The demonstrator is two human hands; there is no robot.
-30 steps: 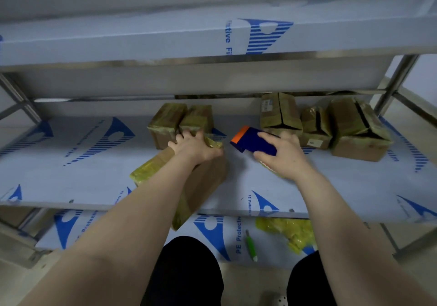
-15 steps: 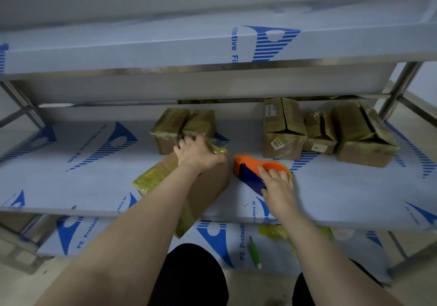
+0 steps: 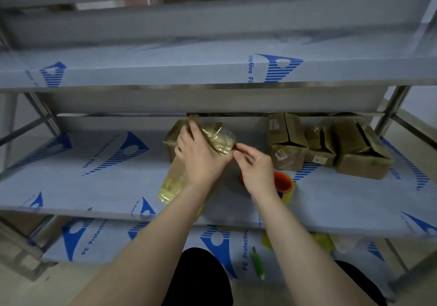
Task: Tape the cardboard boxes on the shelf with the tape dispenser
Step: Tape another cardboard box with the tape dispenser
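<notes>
A long cardboard box (image 3: 173,180) wrapped in yellowish tape lies on the middle shelf (image 3: 94,187), one end toward me. My left hand (image 3: 199,156) lies flat on top of it, fingers spread. My right hand (image 3: 254,166) pinches the crinkled tape (image 3: 221,139) at the box's far end. The orange tape dispenser (image 3: 283,184) with its yellow roll lies on the shelf just right of my right wrist, with no hand on it. Another taped box (image 3: 172,135) sits behind the long one, mostly hidden by my left hand.
Three more taped cardboard boxes (image 3: 287,140) (image 3: 320,148) (image 3: 361,148) stand in a row at the back right of the shelf. On the lower shelf lie a green pen-like tool (image 3: 257,263) and yellow tape scraps (image 3: 321,242). An upper shelf (image 3: 212,69) overhangs the work area.
My right hand has let go of the dispenser, left it on the shelf, and moved up to pinch the tape at the box's end. My left hand slid further along the box.
</notes>
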